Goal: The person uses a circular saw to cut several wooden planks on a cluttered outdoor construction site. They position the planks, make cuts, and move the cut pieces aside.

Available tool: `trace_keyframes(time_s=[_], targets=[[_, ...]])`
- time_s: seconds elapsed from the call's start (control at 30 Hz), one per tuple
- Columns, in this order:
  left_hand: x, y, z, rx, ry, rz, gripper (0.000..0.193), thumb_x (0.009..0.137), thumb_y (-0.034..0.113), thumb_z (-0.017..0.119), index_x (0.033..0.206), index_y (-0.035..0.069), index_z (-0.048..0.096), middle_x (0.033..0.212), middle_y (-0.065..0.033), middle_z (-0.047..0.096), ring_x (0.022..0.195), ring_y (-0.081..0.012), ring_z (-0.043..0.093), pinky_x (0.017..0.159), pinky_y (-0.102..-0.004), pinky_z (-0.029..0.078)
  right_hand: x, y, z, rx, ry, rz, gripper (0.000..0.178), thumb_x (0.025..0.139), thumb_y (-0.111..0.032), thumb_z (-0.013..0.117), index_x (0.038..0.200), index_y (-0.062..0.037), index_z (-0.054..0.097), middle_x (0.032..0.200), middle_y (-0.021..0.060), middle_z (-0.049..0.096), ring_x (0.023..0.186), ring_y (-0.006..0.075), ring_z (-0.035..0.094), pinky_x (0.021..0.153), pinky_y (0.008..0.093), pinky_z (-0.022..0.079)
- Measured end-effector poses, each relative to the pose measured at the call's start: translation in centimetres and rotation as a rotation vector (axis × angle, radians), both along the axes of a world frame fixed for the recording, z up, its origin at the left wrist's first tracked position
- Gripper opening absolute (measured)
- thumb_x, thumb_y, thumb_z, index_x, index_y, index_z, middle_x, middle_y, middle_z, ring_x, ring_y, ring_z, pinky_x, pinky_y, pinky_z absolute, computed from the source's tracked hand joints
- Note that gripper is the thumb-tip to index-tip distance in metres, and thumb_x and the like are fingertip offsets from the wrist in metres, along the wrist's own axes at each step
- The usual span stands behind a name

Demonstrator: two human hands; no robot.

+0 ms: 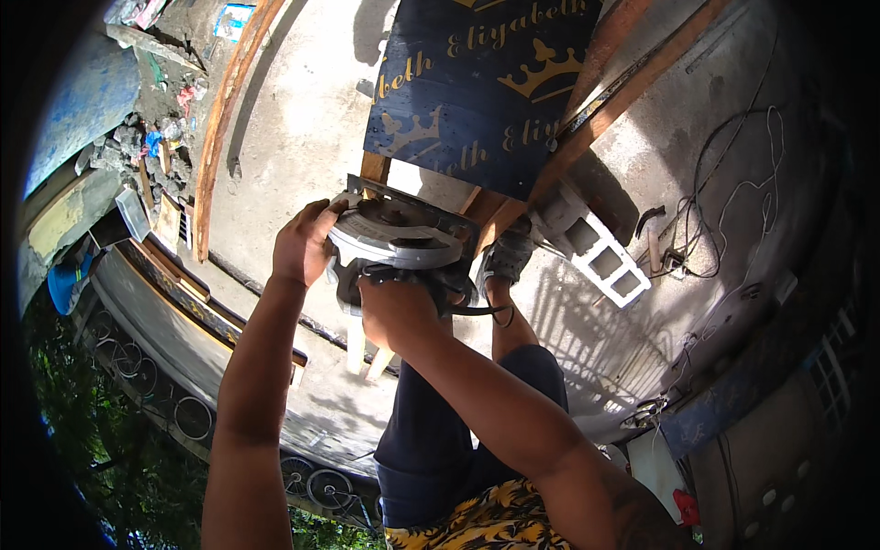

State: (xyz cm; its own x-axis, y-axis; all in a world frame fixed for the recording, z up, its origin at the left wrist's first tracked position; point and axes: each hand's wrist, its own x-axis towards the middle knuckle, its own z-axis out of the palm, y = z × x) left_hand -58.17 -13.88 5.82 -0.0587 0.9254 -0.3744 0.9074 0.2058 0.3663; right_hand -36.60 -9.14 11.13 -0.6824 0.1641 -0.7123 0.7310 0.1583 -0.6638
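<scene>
Left hand (307,243), left of centre: fingers curled tight on circular saw (376,247), mid-frame. Right hand (390,312) wraps its handle, fingertips hidden. Dark-blue panel (477,110), upper centre. Step looks like positioning saw near panel edge; next calls for steady two-handed guiding.

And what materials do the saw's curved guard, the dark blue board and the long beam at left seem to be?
The saw's curved guard: probably metal, its grey surface smooth with a dull shine. Dark blue board: perhaps plywood with a printed coating; flat, gold-patterned, slightly glossy. Long beam: likely bare wood, brown, with uneven streaks.
</scene>
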Motion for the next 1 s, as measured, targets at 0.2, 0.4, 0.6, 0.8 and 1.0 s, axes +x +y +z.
trace_keyframes(time_s=[0.2, 0.4, 0.6, 0.8, 1.0], targets=[[0.4, 0.4, 0.3, 0.005, 0.029, -0.022, 0.065, 0.076, -0.004, 0.072, 0.136, 0.019, 0.065, 0.130, -0.0111, 0.069, 0.113, -0.0348, 0.070, 0.091, -0.0422, 0.060, 0.3, 0.6, 0.4, -0.021, 0.002, 0.023, 0.029, 0.093, -0.015, 0.055, 0.119, -0.0055, 0.062, 0.090, 0.0178, 0.077, 0.084, 0.0356, 0.077, 0.073, 0.0485, 0.061], [-0.1, 0.2, 0.3, 0.006, -0.019, 0.007, 0.069, 0.073, -0.004, 0.067, 0.137, 0.022, 0.064, 0.131, -0.0116, 0.068, 0.110, -0.0352, 0.070, 0.089, -0.0431, 0.061, -0.1, -0.2, 0.8, 0.099, 0.056, -0.052, 0.015, 0.091, -0.013, 0.059, 0.100, -0.0053, 0.068, 0.077, 0.0137, 0.076, 0.072, 0.0325, 0.077, 0.062, 0.0459, 0.060], [-0.7, -0.3, -0.7, 0.026, -0.026, 0.030, 0.063, 0.074, -0.003, 0.068, 0.132, 0.022, 0.066, 0.132, -0.0118, 0.067, 0.109, -0.0356, 0.070, 0.088, -0.0430, 0.061, -1.0, -0.6, 0.7, 0.040, 0.016, -0.051, 0.027, 0.090, -0.012, 0.058, 0.115, -0.0036, 0.063, 0.079, 0.0187, 0.075, 0.076, 0.0366, 0.077, 0.068, 0.0502, 0.060], [-1.2, -0.3, -1.5, 0.005, -0.026, -0.013, 0.061, 0.075, -0.002, 0.068, 0.131, 0.022, 0.067, 0.134, -0.0122, 0.066, 0.108, -0.0366, 0.071, 0.087, -0.0430, 0.061, -0.6, -1.3, 0.0, 0.104, 0.038, -0.083, 0.032, 0.088, -0.011, 0.059, 0.119, -0.0036, 0.064, 0.076, 0.0178, 0.074, 0.073, 0.0352, 0.076, 0.066, 0.0488, 0.060], [-0.3, -0.4, -1.2, -0.030, -0.009, 0.023, 0.067, 0.073, -0.008, 0.067, 0.134, 0.021, 0.066, 0.131, -0.0098, 0.067, 0.112, -0.0346, 0.069, 0.091, -0.0413, 0.060, -0.1, -0.9, -0.1, 0.073, 0.028, -0.062, 0.034, 0.088, -0.010, 0.059, 0.121, -0.0032, 0.064, 0.076, 0.0179, 0.074, 0.072, 0.0356, 0.076, 0.066, 0.0486, 0.060]])
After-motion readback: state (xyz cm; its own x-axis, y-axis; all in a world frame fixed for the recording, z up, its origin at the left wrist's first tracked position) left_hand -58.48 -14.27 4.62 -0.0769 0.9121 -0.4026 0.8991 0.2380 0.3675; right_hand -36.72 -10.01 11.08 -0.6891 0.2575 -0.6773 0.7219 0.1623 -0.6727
